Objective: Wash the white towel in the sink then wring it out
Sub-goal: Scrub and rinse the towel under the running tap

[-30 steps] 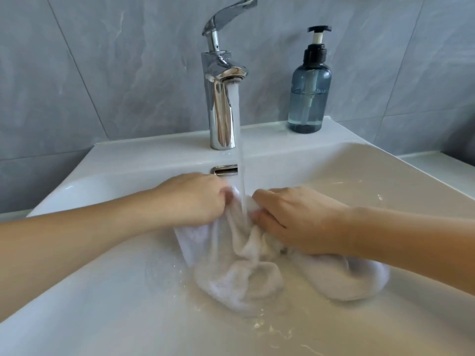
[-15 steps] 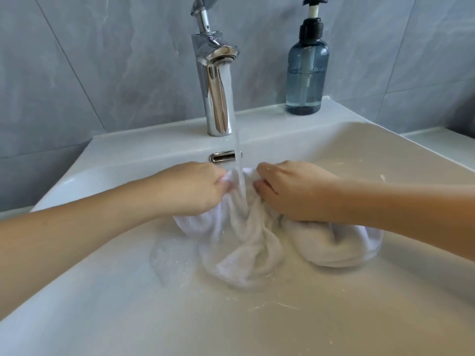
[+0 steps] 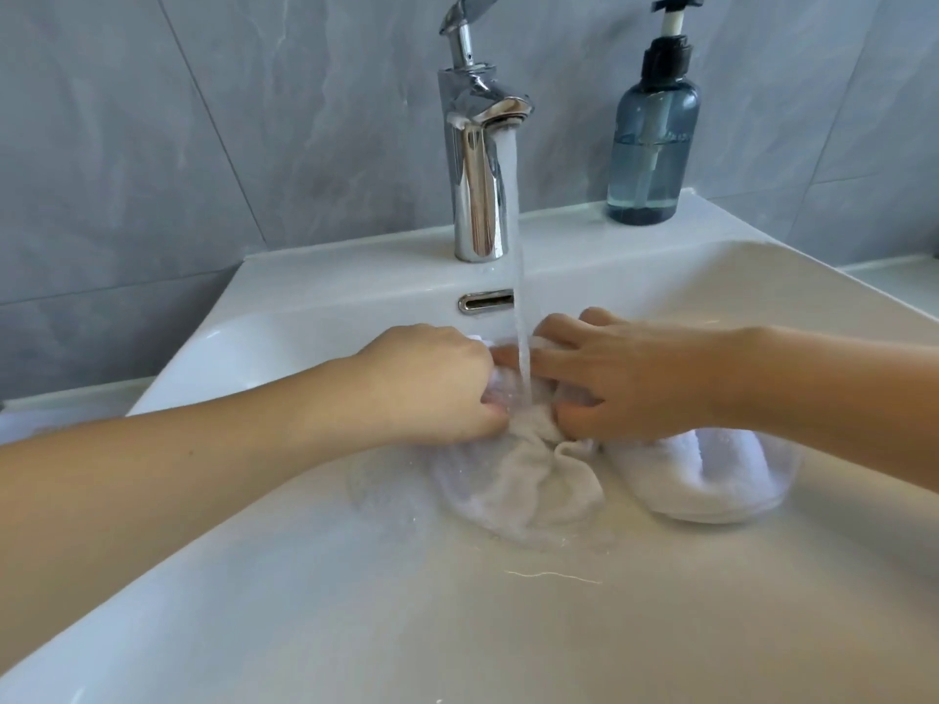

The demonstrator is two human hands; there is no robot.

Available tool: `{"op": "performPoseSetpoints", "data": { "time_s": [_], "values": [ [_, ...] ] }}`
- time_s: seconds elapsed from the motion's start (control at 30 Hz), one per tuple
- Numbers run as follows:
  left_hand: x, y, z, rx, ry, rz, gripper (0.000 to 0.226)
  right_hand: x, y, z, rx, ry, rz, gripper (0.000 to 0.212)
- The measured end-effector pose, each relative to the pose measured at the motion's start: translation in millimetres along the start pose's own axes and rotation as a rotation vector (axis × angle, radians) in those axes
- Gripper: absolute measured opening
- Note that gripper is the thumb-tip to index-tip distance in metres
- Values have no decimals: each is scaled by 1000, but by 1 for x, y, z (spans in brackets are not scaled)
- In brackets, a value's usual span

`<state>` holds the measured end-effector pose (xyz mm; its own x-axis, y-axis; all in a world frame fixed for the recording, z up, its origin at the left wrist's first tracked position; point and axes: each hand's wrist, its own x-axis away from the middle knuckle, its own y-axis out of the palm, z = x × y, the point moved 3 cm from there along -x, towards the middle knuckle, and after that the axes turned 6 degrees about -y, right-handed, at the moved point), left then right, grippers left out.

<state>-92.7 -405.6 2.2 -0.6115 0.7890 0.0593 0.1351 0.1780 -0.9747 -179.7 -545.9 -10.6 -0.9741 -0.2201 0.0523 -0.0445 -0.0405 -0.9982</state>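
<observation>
A: How far along is the person?

B: Mid-wash, by the look of it. The tap (image 3: 480, 160) is running, its stream (image 3: 521, 307) drops between the two hands, and the towel (image 3: 528, 480) lies bunched and soaked in the sink (image 3: 635, 627). Wringing has not begun: the cloth rests on the basin floor, not lifted or twisted into a rope.

A: So what is left?

B: Probably more rubbing under the water, then the tap off, then the twist. Whether soap from the bottle (image 3: 653, 144) is in the cloth cannot be told; no lather shows.

A: What are the hands doing?

B: The left hand (image 3: 432, 383) is curled into a fist around a gathered fold just left of the stream. The right hand (image 3: 615, 378) pinches the towel too: its thumb tucks under a fold while its fingers (image 3: 559, 355) stretch over the top toward the left hand, nearly touching it.

A: And where does the towel sit against those fingers?

B: The gripped part bunches between and beneath both hands, right where the water lands. From there one lobe spills toward the camera below the knuckles, grey with wet. Another, thicker and whiter, lies under the right wrist and runs out to the right. Both loose parts rest on the basin, free of either grip.
</observation>
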Motion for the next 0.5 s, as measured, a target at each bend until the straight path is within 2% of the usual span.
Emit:
{"op": "performPoseSetpoints", "data": {
  "time_s": [0.1, 0.2, 0.27, 0.33, 0.4, 0.5],
  "values": [
    [-3, -9, -8, 124, -26, 166, 25, -4, -3, 1, 66, 59, 31, 43],
    [-3, -12, -15, 236, -49, 322, 21, -9, -5, -3, 140, 99, 74, 24],
    [-6, -5, -16, 338, -63, 286, 19, -10, -4, -3, 65, 118, 120, 20],
    [-7, 5, -11, 444, -94, 129, 22, -12, -1, 2, -30, 155, 156, 16],
    [-5, 12, -1, 383, -49, 37, 22, -13, -3, 6, -101, 187, 175, 13],
    [-2, 11, 5, 333, 63, 49, 7, -10, -5, 4, -122, 118, 162, 13]
  ]
}}
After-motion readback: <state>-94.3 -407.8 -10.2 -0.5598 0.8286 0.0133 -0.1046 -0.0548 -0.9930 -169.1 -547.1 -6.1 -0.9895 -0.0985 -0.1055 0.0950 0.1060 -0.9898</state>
